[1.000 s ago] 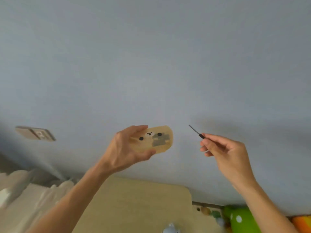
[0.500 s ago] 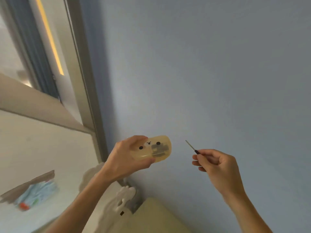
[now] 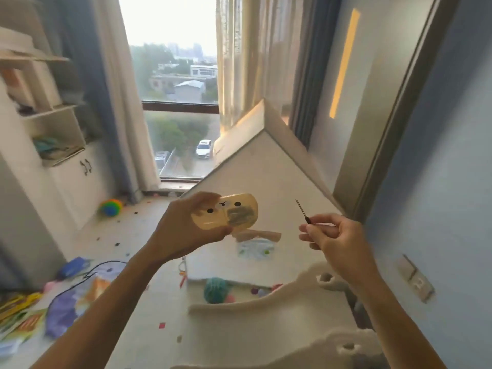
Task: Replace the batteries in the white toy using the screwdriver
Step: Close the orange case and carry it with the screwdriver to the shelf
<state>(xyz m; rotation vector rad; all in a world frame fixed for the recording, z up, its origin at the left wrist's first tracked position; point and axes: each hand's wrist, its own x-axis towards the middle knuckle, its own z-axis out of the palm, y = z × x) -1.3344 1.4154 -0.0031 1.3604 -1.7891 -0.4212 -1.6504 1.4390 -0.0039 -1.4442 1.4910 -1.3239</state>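
Observation:
My left hand (image 3: 183,230) holds up a pale, oval toy (image 3: 234,213) with two black dot eyes and a grey patch on its right half. The fingers wrap its left end, so that part is hidden. To the right, apart from the toy, my right hand (image 3: 335,238) pinches a thin screwdriver (image 3: 302,212) by its dark handle. Its metal tip points up and to the left, toward the toy, with a clear gap between them.
Behind the hands stands a white house-shaped piece of furniture (image 3: 269,166) with toys at its base. A window (image 3: 178,83), curtains and a white shelf unit (image 3: 50,123) lie beyond. Toys and papers litter the floor (image 3: 66,294) at the left. A blue wall with a socket (image 3: 416,280) is right.
The view has swung left from the bare blue wall to the window and room. Both hands keep the same grip on the toy and the screwdriver, held at about the same spacing.

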